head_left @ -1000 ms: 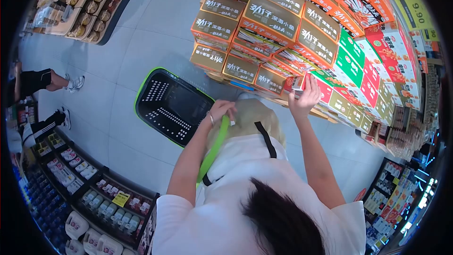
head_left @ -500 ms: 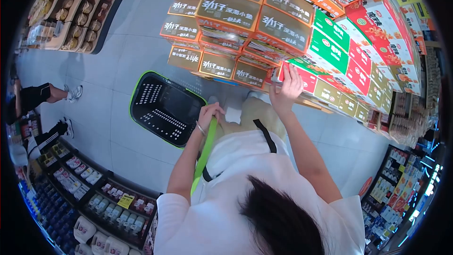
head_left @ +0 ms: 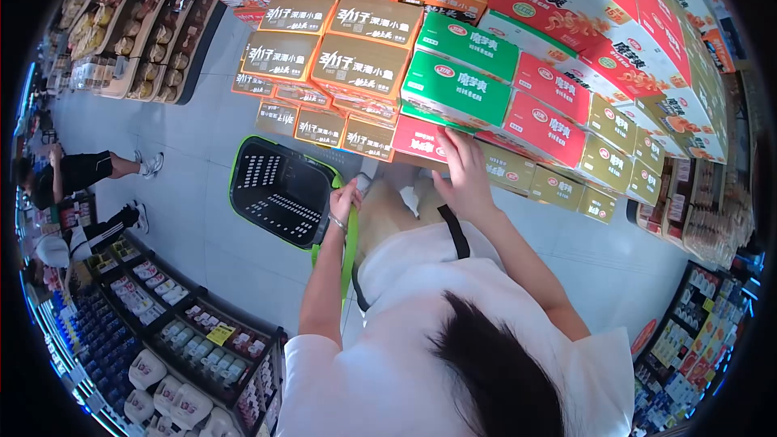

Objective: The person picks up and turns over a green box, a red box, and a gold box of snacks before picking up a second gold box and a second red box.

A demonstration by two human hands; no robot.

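Observation:
My left hand (head_left: 346,199) is closed around the bright green handle (head_left: 350,255) of a black shopping basket (head_left: 283,190) with a green rim. The basket stands on the floor to my left, tilted in view, and its visible inside holds nothing. My right hand (head_left: 468,182) reaches to the lower row of the stacked display. Its fingers are stretched out, with the tips at the right end of a red box (head_left: 419,139). Green boxes (head_left: 455,89) sit just above that red one. Gold boxes (head_left: 508,168) continue the row to the right.
Orange and gold boxes (head_left: 356,65) are piled in front of me. Shelves of bottles (head_left: 202,348) curve along the lower left, and a snack rack (head_left: 154,40) stands at the upper left. Two people (head_left: 89,166) are at the far left. Tiled floor (head_left: 202,154) lies between.
The display has shifted left in my view as I turned or stepped right. My right hand has moved to the red box's right end. My left hand still grips the handle.

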